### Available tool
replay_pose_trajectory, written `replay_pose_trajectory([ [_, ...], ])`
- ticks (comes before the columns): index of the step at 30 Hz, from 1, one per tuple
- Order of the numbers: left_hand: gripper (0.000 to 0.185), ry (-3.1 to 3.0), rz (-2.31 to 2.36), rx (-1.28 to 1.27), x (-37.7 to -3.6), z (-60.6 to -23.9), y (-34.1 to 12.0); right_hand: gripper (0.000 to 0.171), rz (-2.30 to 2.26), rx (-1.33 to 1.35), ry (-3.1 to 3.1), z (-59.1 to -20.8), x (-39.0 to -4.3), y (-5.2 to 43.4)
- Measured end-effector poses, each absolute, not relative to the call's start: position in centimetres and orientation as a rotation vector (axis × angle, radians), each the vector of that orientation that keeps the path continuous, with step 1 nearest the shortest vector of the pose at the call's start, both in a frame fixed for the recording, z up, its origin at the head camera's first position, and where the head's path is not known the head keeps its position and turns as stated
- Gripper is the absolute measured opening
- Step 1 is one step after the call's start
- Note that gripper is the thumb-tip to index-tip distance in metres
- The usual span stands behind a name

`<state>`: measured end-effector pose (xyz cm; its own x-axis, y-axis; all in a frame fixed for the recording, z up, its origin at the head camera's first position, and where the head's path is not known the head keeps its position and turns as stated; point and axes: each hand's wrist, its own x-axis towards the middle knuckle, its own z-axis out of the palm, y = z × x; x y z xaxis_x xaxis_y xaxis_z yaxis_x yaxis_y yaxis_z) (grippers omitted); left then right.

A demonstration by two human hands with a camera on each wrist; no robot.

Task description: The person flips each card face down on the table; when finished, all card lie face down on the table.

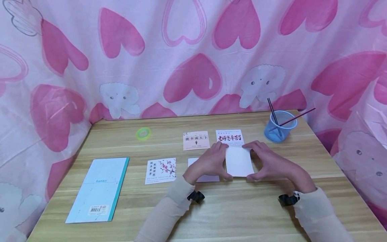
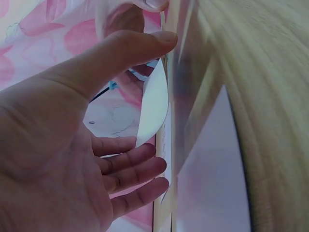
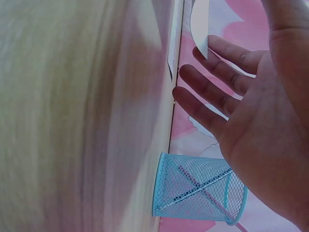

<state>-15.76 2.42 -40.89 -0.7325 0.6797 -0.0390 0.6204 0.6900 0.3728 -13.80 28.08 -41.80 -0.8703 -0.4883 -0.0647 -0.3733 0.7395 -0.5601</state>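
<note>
Although four pale square paper cards [image 1: 160,174] already lay beyond and left of the fingers, one blank-topped white paper card [image 1: 239,162], clamped at its edges between the fingers of the left hand [image 1: 208,162] and the right hand [image 1: 269,160], seemed not yet placed.

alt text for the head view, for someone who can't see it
A person's bare left grip and right grip hold a blank white paper card between them over a wood-grain table. Other pale paper cards lie nearby, with a light blue rectangular notebook to the left and a blue mesh pen cup at back right.
</note>
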Motion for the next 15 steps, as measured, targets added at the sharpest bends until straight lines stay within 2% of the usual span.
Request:
replay_pose_trajectory([
  [15, 0.112, 2.811, 0.317, 0.937, -15.8, -42.5, 3.1, 0.103, -0.703, -0.729, 2.757, -42.8, -14.1, 28.2],
])
